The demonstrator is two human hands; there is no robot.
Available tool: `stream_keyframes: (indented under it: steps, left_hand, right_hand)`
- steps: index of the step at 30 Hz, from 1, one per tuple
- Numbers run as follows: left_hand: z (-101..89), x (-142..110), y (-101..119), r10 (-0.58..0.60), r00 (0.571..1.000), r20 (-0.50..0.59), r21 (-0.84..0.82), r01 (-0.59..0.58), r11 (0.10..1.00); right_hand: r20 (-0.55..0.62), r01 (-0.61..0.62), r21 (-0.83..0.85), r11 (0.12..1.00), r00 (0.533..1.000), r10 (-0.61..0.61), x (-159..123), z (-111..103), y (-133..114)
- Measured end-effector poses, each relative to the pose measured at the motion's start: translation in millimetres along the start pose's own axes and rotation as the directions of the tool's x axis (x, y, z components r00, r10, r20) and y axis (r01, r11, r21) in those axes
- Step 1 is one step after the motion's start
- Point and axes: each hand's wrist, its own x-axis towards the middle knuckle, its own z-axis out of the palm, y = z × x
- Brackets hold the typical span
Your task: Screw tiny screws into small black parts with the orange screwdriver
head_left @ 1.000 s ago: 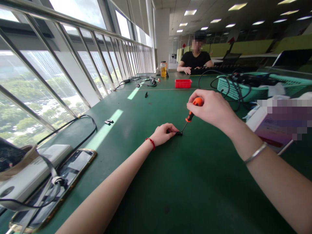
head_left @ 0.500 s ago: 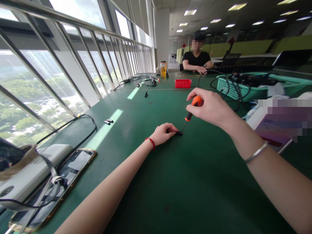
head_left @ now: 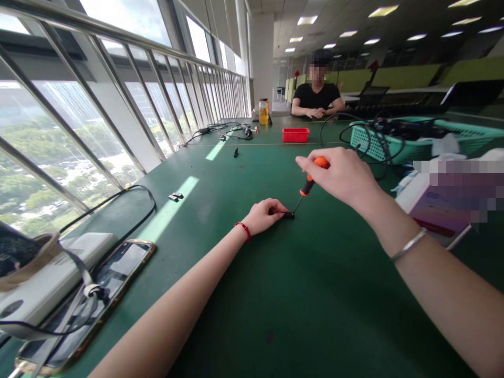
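L hand [head_left: 264,216] pinches small blk part [head_left: 290,216], prob. steadying it vs. screwdriver [head_left: 307,187] R hand [head_left: 343,176] grips, angled down just right of L hand.

Hard to see
The left hand [head_left: 263,216] hides part of a tiny black piece [head_left: 290,215], the right hand [head_left: 339,172] some of the screwdriver [head_left: 307,187]. Cords [head_left: 92,290] cover part of the phone [head_left: 133,262] by the worktop's [head_left: 236,299] left edge.

A green tabletop [head_left: 244,304] stretches before me, a phone [head_left: 133,258] lying near left, small black pieces [head_left: 178,196] beyond it! Mid-table sits my little black part [head_left: 290,215]; farther off, a red bin [head_left: 295,136], and right, a turquoise basket [head_left: 367,144].
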Motion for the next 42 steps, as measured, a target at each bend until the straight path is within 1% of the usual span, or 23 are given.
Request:
stream_keyframes:
  steps: [2,5,7,9,12,18,21,29,33,37,42]
  left_hand:
    - [0.0,0.0,-0.3,-0.002,1.000,-0.001,-0.001,0.002,1.000]
    - [-0.1,0.1,-0.6,-0.005,1.000,0.002,-0.004,0.005,1.000]
    - [-0.2,0.1,-0.6,-0.001,1.000,0.004,-0.007,0.001,1.000]
    - [-0.3,0.2,-0.5,0.001,1.000,0.003,-0.008,-0.001,1.000]
    - [-0.4,0.2,-0.1,-0.007,1.000,0.002,-0.006,0.007,1.000]
    - [-0.1,0.0,0.6,-0.012,1.000,0.000,0.004,0.012,1.000]
    - [0.1,0.1,0.6,-0.010,1.000,0.000,0.001,0.010,1.000]
    - [-0.4,-0.2,0.3,-0.008,1.000,0.004,0.001,0.008,1.000]
    - [-0.5,-0.3,1.4,-0.010,1.000,0.009,-0.009,0.010,1.000]
    - [-0.7,-0.6,2.2,-0.011,1.000,0.010,-0.011,0.011,1.000]
    - [-0.6,-1.0,1.7,-0.009,1.000,0.005,-0.008,0.009,1.000]
  right_hand:
    - [-0.004,-0.011,-0.010,1.000,1.000,0.011,-0.3,-0.8,-0.3]
    - [-0.010,0.007,0.032,0.999,1.000,-0.006,0.1,-1.2,-0.4]
    - [0.008,0.019,0.052,0.998,1.000,-0.019,0.3,-0.9,-0.7]
    - [0.015,0.014,0.029,0.999,1.000,-0.015,0.1,-0.3,-1.0]
    - [-0.010,0.004,-0.008,1.000,1.000,-0.004,-0.6,0.2,-1.2]
    - [-0.031,0.023,0.014,1.000,0.999,-0.022,-1.1,-0.4,-1.6]
    - [-0.042,0.011,-0.006,1.000,0.999,-0.011,-1.0,-0.5,-1.1]
    - [-0.017,0.026,0.016,1.000,1.000,-0.026,-0.7,-3.9,-1.0]
    - [-0.016,0.026,-0.012,1.000,1.000,-0.026,-1.0,-2.7,-0.6]
    - [-0.030,0.027,0.007,1.000,0.999,-0.027,-0.1,-1.3,1.2]
    - [-0.007,0.036,0.016,0.999,0.999,-0.036,-0.2,-1.5,0.2]
